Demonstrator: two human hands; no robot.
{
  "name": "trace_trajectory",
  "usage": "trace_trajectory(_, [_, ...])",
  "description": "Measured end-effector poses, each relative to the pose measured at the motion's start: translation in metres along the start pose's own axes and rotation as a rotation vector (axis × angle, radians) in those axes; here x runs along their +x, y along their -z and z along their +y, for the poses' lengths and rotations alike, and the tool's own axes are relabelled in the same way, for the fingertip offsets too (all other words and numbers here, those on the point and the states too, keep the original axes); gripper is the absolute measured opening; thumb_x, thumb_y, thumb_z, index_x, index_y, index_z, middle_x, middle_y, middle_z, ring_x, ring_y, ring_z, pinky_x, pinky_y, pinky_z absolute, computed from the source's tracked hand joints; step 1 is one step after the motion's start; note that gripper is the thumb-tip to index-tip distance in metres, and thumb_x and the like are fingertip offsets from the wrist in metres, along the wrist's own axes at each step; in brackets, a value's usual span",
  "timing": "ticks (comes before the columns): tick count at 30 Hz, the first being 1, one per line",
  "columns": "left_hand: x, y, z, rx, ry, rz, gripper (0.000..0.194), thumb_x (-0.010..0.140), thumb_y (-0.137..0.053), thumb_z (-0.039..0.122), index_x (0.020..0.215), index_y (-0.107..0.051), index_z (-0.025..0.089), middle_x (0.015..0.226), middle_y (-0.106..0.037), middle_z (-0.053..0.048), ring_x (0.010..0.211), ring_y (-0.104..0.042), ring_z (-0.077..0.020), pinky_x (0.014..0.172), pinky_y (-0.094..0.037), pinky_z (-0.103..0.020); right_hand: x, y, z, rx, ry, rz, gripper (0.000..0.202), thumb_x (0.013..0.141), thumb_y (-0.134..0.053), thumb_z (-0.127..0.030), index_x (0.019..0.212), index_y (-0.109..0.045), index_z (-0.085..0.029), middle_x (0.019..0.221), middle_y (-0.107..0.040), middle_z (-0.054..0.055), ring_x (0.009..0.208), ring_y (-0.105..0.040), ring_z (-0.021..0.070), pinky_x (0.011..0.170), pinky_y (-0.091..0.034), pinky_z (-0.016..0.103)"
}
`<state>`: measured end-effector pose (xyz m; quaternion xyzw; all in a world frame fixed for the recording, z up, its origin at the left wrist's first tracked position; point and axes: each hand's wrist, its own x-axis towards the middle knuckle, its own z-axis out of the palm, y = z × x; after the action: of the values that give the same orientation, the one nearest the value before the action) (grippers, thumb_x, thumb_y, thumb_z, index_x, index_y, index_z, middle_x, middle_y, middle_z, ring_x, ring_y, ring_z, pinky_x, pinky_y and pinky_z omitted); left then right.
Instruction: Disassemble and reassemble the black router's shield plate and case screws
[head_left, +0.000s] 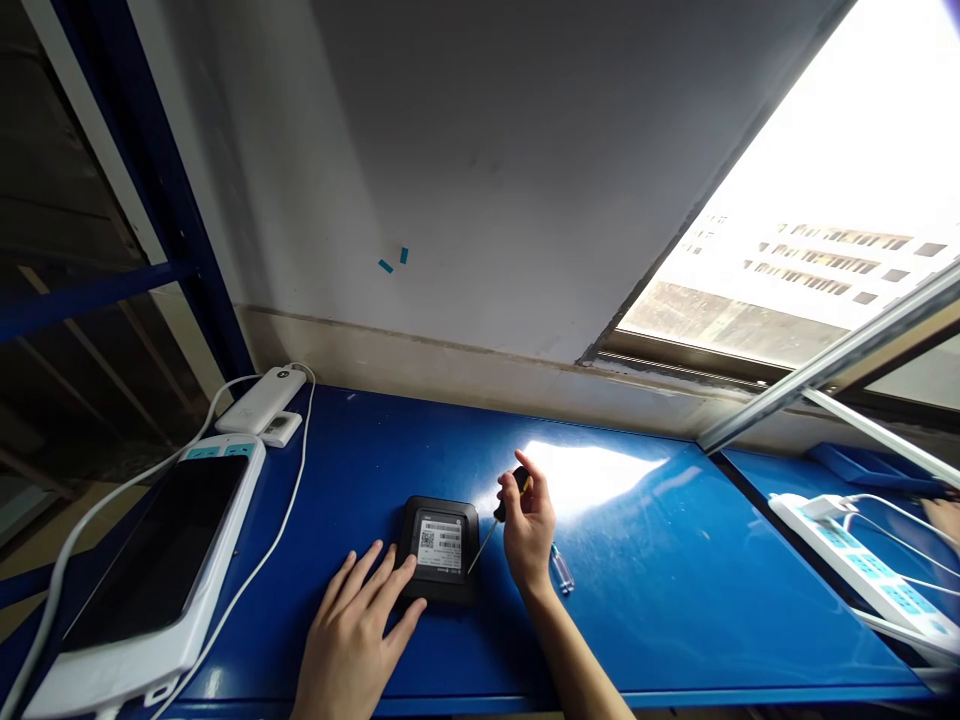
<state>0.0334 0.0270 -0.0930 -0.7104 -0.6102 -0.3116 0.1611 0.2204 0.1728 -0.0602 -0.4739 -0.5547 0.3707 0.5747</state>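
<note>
A black square device (pixel 439 549) with a white printed label lies flat on the blue table. My left hand (pixel 356 625) rests at its left side, fingers spread, with fingertips touching its edge. In my right hand (pixel 529 530) is a screwdriver (pixel 501 510) with a black and yellow handle, held between the fingers. The shaft slants down to the left, and its tip meets the device's right edge near the lower corner. A second screwdriver with a clear handle (pixel 561 570) lies just right of my right wrist.
At the left, a black phone (pixel 161 550) lies on a white power strip (pixel 255 455), with a white power bank (pixel 262 400) behind and cables alongside. Another power strip (pixel 862 560), a blue tray (pixel 874 465) and another person's hand (pixel 943 518) are at the right.
</note>
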Motion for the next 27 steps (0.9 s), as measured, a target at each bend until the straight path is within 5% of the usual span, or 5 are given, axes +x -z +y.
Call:
trace_trajectory(5, [0.001, 0.001, 0.001, 0.005, -0.004, 0.000, 0.030, 0.102, -0.052, 0.038, 0.120, -0.069, 0.021, 0.116, -0.079, -0.006, 0.111, -0.074, -0.0316, 0.088, -0.064, -0.051, 0.003, 0.000, -0.002, 0.066, -0.007, 0.042, 0.041, 0.100, -0.052, -0.049, 0.135, -0.052, -0.026, 0.097, -0.069, 0.002, 0.053, -0.043, 0.0088, 0.045, -0.045, 0.022])
trace_trajectory(12, [0.002, 0.003, 0.002, 0.012, 0.005, -0.002, 0.030, 0.102, -0.050, 0.039, 0.119, -0.068, 0.022, 0.115, -0.079, -0.006, 0.111, -0.074, -0.0308, 0.089, -0.065, -0.049, 0.000, -0.005, -0.002, 0.168, 0.025, -0.057, 0.035, 0.099, -0.057, -0.045, 0.128, -0.049, -0.025, 0.118, -0.073, 0.010, 0.066, -0.063, 0.0127, 0.065, -0.060, 0.033])
trace_trajectory(19, [0.003, 0.003, 0.002, 0.034, -0.001, 0.022, 0.030, 0.103, -0.048, 0.037, 0.120, -0.066, 0.020, 0.113, -0.080, -0.008, 0.106, -0.076, -0.0313, 0.085, -0.065, -0.050, -0.017, -0.017, -0.003, 0.199, 0.054, -0.155, 0.031, 0.092, -0.068, -0.036, 0.115, -0.050, -0.027, 0.115, -0.075, 0.008, 0.067, -0.067, 0.0145, 0.065, -0.062, 0.034])
trace_trajectory(27, [0.004, 0.003, 0.002, 0.018, 0.007, 0.028, 0.029, 0.102, -0.051, 0.037, 0.121, -0.066, 0.021, 0.114, -0.080, -0.007, 0.107, -0.075, -0.0305, 0.088, -0.063, -0.047, -0.018, -0.013, -0.001, 0.154, 0.078, -0.157, 0.034, 0.092, -0.070, -0.032, 0.124, -0.060, -0.027, 0.111, -0.074, 0.006, 0.074, -0.070, 0.0151, 0.069, -0.063, 0.033])
